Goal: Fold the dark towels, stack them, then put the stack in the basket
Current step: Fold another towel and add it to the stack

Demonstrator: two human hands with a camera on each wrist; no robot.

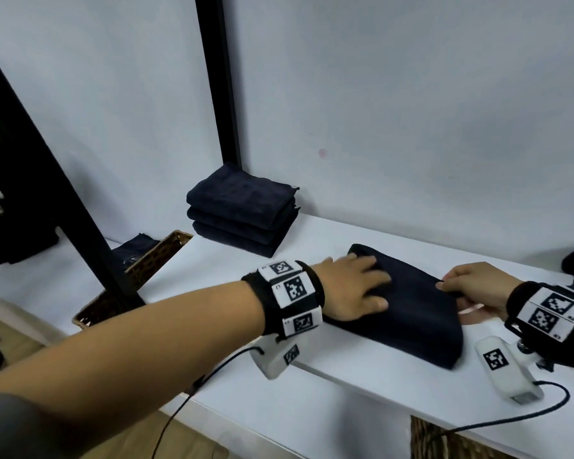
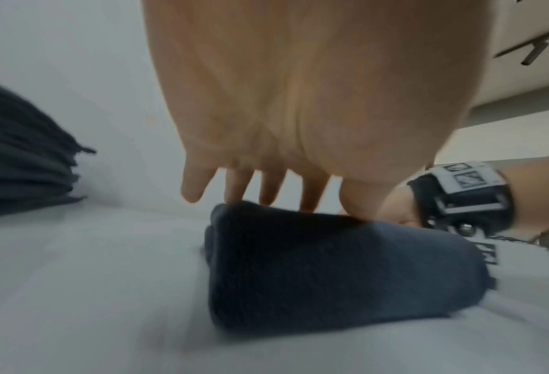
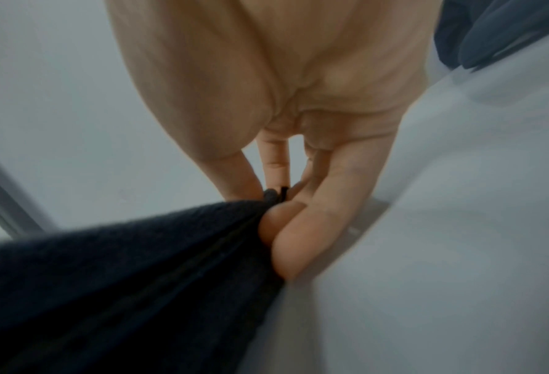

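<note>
Dark terry under both my hands: the towel (image 1: 408,303) lies folded into a thick oblong on the white table (image 1: 362,392), near its front edge, between my two wrists. My left hand (image 1: 352,289) lies flat on its left end with the fingers spread and straight, pressing down, I judge so that the layers stay put while the other side is squared. My right hand (image 1: 474,286) pinches the far right corner between thumb and fingertips (image 3: 285,243); the right wrist view shows the stacked hems caught there, so I take it I am lining up the edges. The cloth looks soft and plush, navy to black, its folded sides rounded. Behind it, by the wall, the stack (image 1: 242,210) of three folded towels waits, well apart from this one, presumably where it goes next. The basket (image 1: 153,260) sits at the table's left end, partly behind a black post (image 1: 90,226)
</note>
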